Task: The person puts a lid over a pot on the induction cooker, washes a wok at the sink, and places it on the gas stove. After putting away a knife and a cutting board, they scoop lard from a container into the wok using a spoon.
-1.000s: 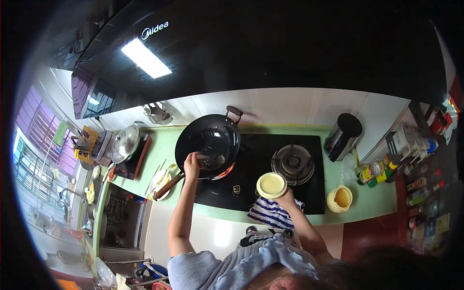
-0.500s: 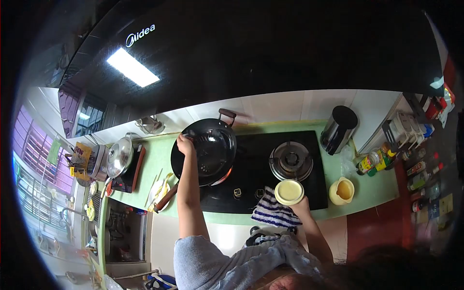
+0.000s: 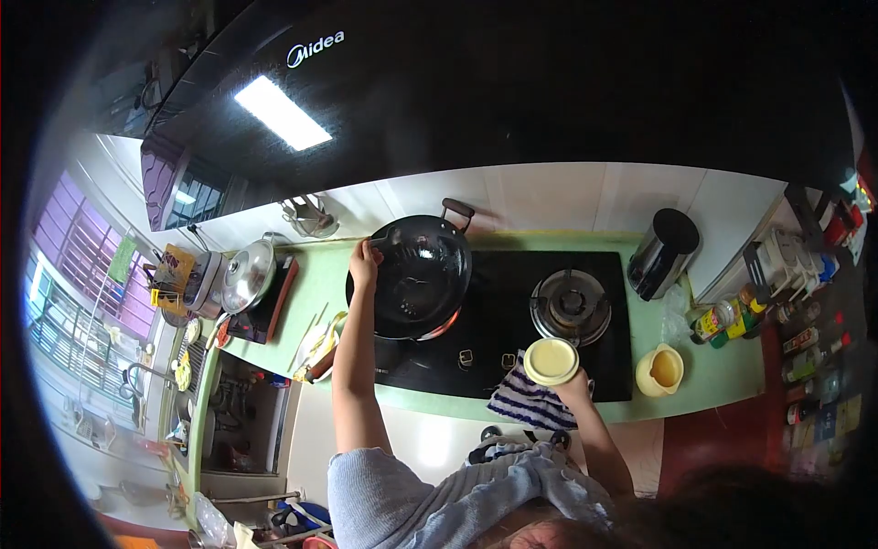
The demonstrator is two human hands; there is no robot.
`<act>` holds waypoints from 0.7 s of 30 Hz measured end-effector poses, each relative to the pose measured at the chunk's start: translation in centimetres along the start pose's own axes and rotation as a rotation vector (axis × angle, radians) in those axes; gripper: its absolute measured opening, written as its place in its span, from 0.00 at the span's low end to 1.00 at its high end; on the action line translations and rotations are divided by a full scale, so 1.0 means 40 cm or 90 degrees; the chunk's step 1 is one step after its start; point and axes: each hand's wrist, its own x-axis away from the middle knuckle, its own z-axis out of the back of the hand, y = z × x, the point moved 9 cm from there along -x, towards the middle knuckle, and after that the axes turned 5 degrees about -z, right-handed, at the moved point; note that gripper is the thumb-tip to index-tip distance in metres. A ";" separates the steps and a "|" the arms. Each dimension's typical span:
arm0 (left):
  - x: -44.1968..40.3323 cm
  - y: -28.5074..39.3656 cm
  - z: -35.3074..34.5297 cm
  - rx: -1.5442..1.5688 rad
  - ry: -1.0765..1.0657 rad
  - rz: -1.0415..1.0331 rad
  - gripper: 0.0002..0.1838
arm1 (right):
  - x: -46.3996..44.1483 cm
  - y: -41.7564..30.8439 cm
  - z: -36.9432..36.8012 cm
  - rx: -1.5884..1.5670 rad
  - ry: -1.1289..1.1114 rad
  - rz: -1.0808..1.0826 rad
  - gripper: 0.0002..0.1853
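My left hand (image 3: 364, 263) is over the left side of a black wok (image 3: 422, 284), its fingers pressed together; what they hold, if anything, is too small to tell. The wok sits on the left burner, where an orange glow shows under its front edge. Small spots lie on the wok's inner surface. In my right hand (image 3: 573, 388) is a round, pale yellow container (image 3: 551, 361), above the stove's front edge. Just beneath it a blue-and-white striped cloth (image 3: 530, 399) hangs over the counter edge.
Right of the stove are a yellow pitcher (image 3: 659, 371), a black canister (image 3: 664, 252) and bottles (image 3: 715, 321). To the left are a plate (image 3: 322, 346) and a lidded pan (image 3: 248, 276). A range hood (image 3: 512, 91) hangs above.
My left hand has moved from over the wok's front area to its back left side. The container in my right hand has shifted right and slightly toward me.
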 end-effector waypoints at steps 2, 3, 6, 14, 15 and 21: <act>0.003 0.007 -0.018 0.073 -0.022 0.007 0.15 | 0.001 0.017 0.002 0.001 0.000 -0.007 0.20; 0.002 0.010 -0.021 0.073 -0.024 0.006 0.15 | 0.002 0.014 0.004 0.004 0.000 -0.015 0.21; 0.002 0.024 -0.013 0.052 -0.012 -0.010 0.15 | 0.013 0.004 0.017 0.030 -0.006 -0.052 0.22; 0.033 0.059 0.077 -0.244 0.018 -0.075 0.14 | 0.026 -0.014 0.044 0.069 0.000 -0.061 0.23; 0.044 0.068 0.087 -0.282 0.007 -0.072 0.14 | 0.025 -0.017 0.045 0.035 0.002 -0.054 0.22; 0.109 0.085 0.158 -0.473 -0.073 -0.155 0.14 | 0.025 0.025 0.040 0.022 -0.045 -0.030 0.22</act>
